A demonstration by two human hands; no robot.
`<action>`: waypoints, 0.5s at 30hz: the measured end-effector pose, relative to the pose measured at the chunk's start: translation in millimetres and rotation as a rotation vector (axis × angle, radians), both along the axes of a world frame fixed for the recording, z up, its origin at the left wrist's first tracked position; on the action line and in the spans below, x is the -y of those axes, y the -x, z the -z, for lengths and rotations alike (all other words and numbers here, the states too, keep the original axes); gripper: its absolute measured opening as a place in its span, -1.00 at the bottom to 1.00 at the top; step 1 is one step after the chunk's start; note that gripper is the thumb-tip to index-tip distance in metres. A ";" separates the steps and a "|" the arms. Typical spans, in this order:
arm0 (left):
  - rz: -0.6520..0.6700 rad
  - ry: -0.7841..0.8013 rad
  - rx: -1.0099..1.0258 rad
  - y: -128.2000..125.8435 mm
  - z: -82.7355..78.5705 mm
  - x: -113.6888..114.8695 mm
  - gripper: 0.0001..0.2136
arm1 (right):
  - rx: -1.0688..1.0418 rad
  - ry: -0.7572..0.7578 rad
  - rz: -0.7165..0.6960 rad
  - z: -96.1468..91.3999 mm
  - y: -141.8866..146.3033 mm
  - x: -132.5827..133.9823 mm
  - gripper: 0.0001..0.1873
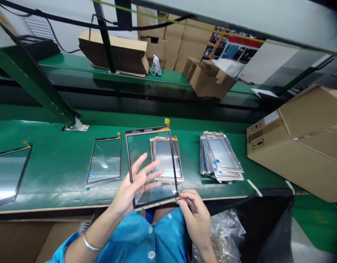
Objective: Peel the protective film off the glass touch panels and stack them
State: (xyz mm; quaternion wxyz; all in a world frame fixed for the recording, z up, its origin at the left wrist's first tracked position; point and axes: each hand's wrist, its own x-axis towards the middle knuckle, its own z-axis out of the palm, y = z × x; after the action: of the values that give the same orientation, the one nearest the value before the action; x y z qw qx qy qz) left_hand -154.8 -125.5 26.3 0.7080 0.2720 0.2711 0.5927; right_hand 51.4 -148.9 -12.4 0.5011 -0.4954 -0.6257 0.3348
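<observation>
A clear touch screen panel [150, 146] with a dark frame and an orange flex tail is held up, tilted, above the bench edge. My left hand [132, 184] grips its left side; the spread fingers show through the glass. At the lower right corner, my right hand [195, 212] pinches the edge, where a pale strip [157, 204] runs along the bottom. Whether the fingertips have the strip or the frame, I cannot tell. Behind the held panel lies a stack of similar panels [179, 160]. A single panel [105, 159] rests left of it.
More panels in clear wrapping [223, 155] are piled on the green bench [58, 164] to the right. Another panel [9, 175] lies far left. A large carton [299, 142] stands at the right, above a crumpled plastic bag [225, 233]. A green post [39, 80] rises at the left.
</observation>
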 end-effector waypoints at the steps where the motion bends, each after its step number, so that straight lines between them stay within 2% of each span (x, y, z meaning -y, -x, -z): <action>1: -0.006 -0.011 -0.006 -1.6 -1.6 0.9 -0.61 | 0.002 0.011 -0.004 1.6 2.2 3.1 -0.94; 8: -0.058 -0.067 -0.063 -10.1 -11.0 12.6 -0.62 | 0.072 -0.033 0.007 -7.0 2.4 -8.7 -0.89; 10: -0.074 -0.086 -0.091 -14.5 -12.2 15.6 -0.64 | 0.108 -0.067 -0.004 -8.5 2.3 -5.1 -0.87; 12: -0.141 -0.084 -0.132 -17.8 -12.9 15.1 -0.64 | 0.138 -0.100 -0.098 -11.0 0.8 7.4 -0.84; 15: -0.331 -0.034 -0.195 -10.4 -13.4 6.4 -0.57 | 0.195 -0.115 -0.192 -14.6 -3.5 32.8 -0.82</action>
State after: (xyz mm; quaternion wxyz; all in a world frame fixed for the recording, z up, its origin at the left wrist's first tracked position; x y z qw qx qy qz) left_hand -144.4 -131.9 39.7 0.5664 0.2918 0.3695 0.6764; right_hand 54.9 -181.7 2.2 0.4311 -0.4337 -0.7342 0.2950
